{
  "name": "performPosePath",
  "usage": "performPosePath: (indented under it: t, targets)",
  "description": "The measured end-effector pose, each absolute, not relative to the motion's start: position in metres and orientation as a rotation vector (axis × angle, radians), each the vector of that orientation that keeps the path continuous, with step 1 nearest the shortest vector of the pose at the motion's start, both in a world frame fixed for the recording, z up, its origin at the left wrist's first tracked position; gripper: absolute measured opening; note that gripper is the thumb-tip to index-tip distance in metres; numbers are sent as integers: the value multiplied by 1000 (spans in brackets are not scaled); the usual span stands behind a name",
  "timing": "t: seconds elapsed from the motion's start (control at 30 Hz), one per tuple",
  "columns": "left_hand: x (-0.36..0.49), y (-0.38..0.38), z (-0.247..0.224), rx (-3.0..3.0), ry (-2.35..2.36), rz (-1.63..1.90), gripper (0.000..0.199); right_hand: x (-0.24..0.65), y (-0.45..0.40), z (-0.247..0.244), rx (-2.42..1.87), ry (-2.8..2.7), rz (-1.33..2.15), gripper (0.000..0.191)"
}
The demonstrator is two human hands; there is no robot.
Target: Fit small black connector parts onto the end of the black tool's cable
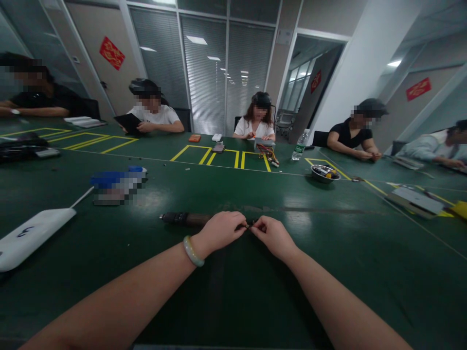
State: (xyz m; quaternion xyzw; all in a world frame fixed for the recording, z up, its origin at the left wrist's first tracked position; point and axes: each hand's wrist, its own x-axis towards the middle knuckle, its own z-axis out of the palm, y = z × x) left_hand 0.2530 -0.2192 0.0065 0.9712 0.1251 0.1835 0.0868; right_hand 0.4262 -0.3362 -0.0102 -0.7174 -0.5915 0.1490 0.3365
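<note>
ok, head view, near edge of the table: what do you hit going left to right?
White flat device → blue-topped item → dark screwdriver → left hand → small part pinched between both hands → right hand → metal bowl, farther back → yellow item at the right edge.

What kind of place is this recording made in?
Probably an office room used as a shared assembly workspace: people sit around a big green table marked with yellow tape boxes, behind them glass partitions with blinds. The left hand and right hand pinch a small part.
</note>
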Motion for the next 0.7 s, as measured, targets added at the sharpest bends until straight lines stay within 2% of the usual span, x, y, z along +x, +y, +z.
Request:
performPosePath:
  t: [0.7]
  targets:
    - [254,-218,5,2878,365,554,14,426,-338,-5,-1885,-1524,393,10]
